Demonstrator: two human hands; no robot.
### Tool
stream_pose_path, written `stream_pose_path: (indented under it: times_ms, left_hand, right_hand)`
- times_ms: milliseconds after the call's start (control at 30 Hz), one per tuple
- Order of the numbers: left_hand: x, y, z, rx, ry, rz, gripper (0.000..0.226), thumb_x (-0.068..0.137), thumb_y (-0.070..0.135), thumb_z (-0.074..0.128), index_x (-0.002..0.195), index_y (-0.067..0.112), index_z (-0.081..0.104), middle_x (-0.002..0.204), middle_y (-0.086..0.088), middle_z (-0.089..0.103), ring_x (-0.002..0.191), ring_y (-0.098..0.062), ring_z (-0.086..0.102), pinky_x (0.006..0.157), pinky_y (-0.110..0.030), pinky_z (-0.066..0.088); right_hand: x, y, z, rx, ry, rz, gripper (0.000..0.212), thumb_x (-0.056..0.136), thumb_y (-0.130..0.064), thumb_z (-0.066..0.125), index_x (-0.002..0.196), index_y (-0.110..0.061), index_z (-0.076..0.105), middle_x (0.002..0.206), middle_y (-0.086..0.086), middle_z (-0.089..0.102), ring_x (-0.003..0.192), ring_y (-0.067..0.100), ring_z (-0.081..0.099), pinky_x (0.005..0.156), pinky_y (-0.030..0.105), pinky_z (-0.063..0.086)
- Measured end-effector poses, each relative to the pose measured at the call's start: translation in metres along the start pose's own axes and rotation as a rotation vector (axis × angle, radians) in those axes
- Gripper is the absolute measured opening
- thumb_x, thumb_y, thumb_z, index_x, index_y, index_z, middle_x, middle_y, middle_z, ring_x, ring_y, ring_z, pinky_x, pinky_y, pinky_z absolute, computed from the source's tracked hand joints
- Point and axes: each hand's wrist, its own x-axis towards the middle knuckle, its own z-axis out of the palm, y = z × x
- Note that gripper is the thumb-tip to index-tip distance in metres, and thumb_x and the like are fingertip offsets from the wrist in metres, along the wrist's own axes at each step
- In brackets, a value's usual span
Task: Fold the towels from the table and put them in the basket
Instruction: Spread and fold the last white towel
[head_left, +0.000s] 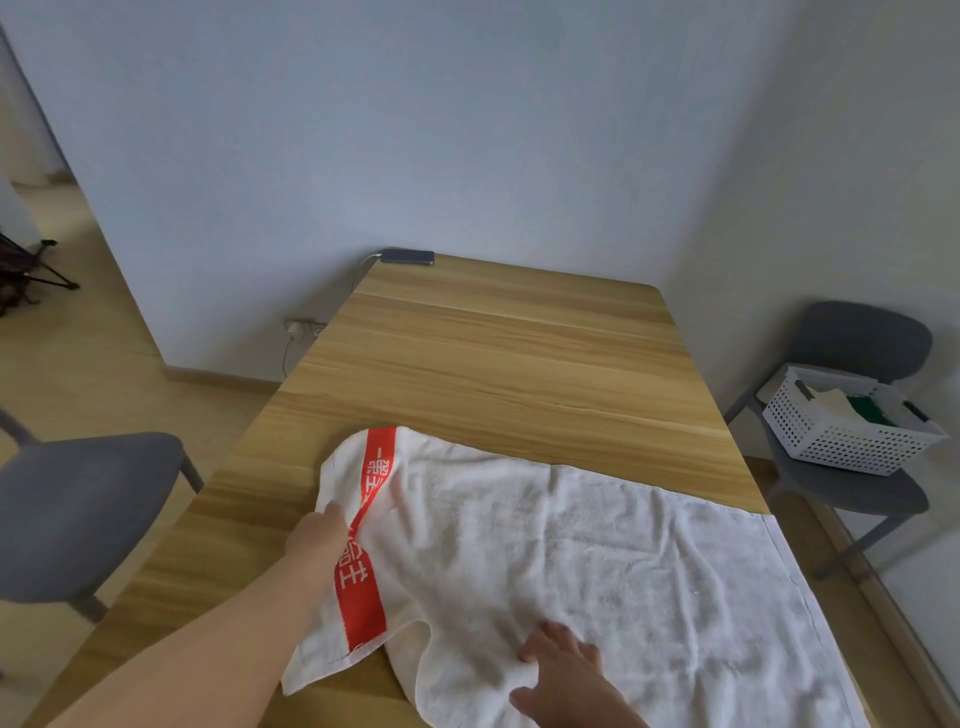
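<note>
White terry towel with a red lettered band (597, 545) lay spread across the near end of the light wooden table (493, 353).
Left hand (322, 535) pinched bunched cloth at the red band, toward the table's left edge; fingertips hidden. Right hand (561, 670) lay flat, fingers relaxed, pressing the towel at the table's near edge. White perforated plastic basket (831, 441) sat on a grey chair (862, 332) right of the table.

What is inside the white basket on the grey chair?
A pale cream cloth and a dark green cloth show above the basket rim. The near wall hides whatever lies lower down, so I cannot tell how many pieces are inside.
</note>
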Motion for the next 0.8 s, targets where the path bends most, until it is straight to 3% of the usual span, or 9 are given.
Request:
stream_pose_path:
  times_ms: [67, 133, 200, 267, 400, 500, 567, 633, 800]
  left_hand:
    - [-0.003, -0.006, -0.002, -0.048, 0.057, -0.028, 0.033, 0.097, 0.019, 0.045, 0.119, -0.007, 0.045, 0.095, -0.018, 0.055, 0.080, -0.030, 0.057, 0.064, -0.036, 0.047]
    - [0.003, -0.011, -0.006, -0.086, 0.014, -0.066, 0.033, 0.089, 0.016, 0.060, 0.110, -0.006, 0.048, 0.109, -0.022, 0.058, 0.097, -0.036, 0.058, 0.081, -0.042, 0.049]
    - [0.003, -0.012, -0.010, -0.090, -0.046, -0.089, 0.038, 0.086, 0.020, 0.065, 0.109, -0.008, 0.054, 0.096, -0.018, 0.059, 0.086, -0.033, 0.058, 0.078, -0.038, 0.048]
    - [0.004, -0.011, -0.014, 0.022, 0.020, 0.008, 0.034, 0.091, 0.022, 0.058, 0.110, -0.005, 0.057, 0.084, -0.014, 0.056, 0.072, -0.026, 0.053, 0.066, -0.034, 0.044]
    - [0.000, -0.003, -0.020, 0.092, 0.320, 0.279, 0.036, 0.099, 0.022, 0.041, 0.129, 0.002, 0.042, 0.116, -0.018, 0.056, 0.096, -0.032, 0.056, 0.070, -0.036, 0.043]
    - [0.007, -0.013, -0.027, 0.142, 0.145, 0.096, 0.064, 0.088, 0.036, 0.060, 0.135, 0.003, 0.033, 0.123, -0.017, 0.053, 0.105, -0.033, 0.057, 0.080, -0.037, 0.049]
    - [0.009, -0.025, -0.034, 0.197, 0.037, -0.041, 0.072, 0.077, 0.036, 0.074, 0.130, 0.002, 0.040, 0.111, -0.014, 0.058, 0.098, -0.029, 0.061, 0.083, -0.035, 0.052]
    - [0.004, -0.033, -0.041, 0.267, 0.011, -0.066, 0.053, 0.081, 0.025, 0.071, 0.122, 0.002, 0.047, 0.098, -0.010, 0.056, 0.092, -0.026, 0.060, 0.082, -0.032, 0.051]
    - [-0.005, -0.029, -0.045, 0.207, 0.097, 0.128, 0.033, 0.092, 0.013, 0.053, 0.124, 0.005, 0.049, 0.113, -0.015, 0.059, 0.099, -0.030, 0.058, 0.079, -0.034, 0.044]
  right_hand:
    - [-0.001, -0.003, -0.002, -0.009, 0.002, 0.005, 0.040, 0.084, -0.039, 0.055, 0.122, -0.038, 0.044, 0.145, -0.016, 0.020, 0.138, 0.018, 0.014, 0.109, 0.042, 0.031]
    - [-0.002, -0.005, -0.004, -0.014, 0.018, 0.018, 0.030, 0.085, -0.038, 0.054, 0.112, -0.040, 0.044, 0.141, -0.019, 0.023, 0.133, 0.015, 0.019, 0.104, 0.041, 0.036]
    - [-0.005, -0.008, -0.005, -0.028, 0.048, 0.032, 0.021, 0.085, -0.039, 0.053, 0.100, -0.043, 0.038, 0.136, -0.020, 0.026, 0.128, 0.012, 0.024, 0.099, 0.039, 0.037]
    - [-0.005, -0.009, -0.006, -0.041, 0.078, 0.032, 0.021, 0.085, -0.041, 0.052, 0.096, -0.044, 0.035, 0.133, -0.019, 0.028, 0.123, 0.011, 0.027, 0.094, 0.035, 0.036]
    - [-0.003, -0.012, -0.008, -0.077, 0.116, 0.037, 0.019, 0.086, -0.046, 0.052, 0.095, -0.043, 0.035, 0.130, -0.016, 0.029, 0.120, 0.012, 0.029, 0.096, 0.035, 0.036]
    - [0.000, -0.017, -0.006, -0.113, 0.121, 0.055, 0.021, 0.087, -0.050, 0.051, 0.098, -0.040, 0.037, 0.130, -0.011, 0.030, 0.122, 0.016, 0.031, 0.099, 0.037, 0.036]
    - [0.001, -0.021, -0.005, -0.134, 0.127, 0.053, 0.026, 0.088, -0.050, 0.050, 0.109, -0.037, 0.042, 0.132, -0.009, 0.030, 0.125, 0.018, 0.031, 0.101, 0.038, 0.035]
    - [0.002, -0.023, -0.005, -0.146, 0.141, 0.044, 0.032, 0.089, -0.046, 0.047, 0.119, -0.035, 0.043, 0.134, -0.007, 0.031, 0.125, 0.020, 0.032, 0.101, 0.037, 0.035]
    - [0.000, -0.026, -0.001, -0.170, 0.146, 0.032, 0.046, 0.090, -0.037, 0.045, 0.134, -0.041, 0.033, 0.141, -0.006, 0.029, 0.127, 0.022, 0.032, 0.103, 0.035, 0.035]
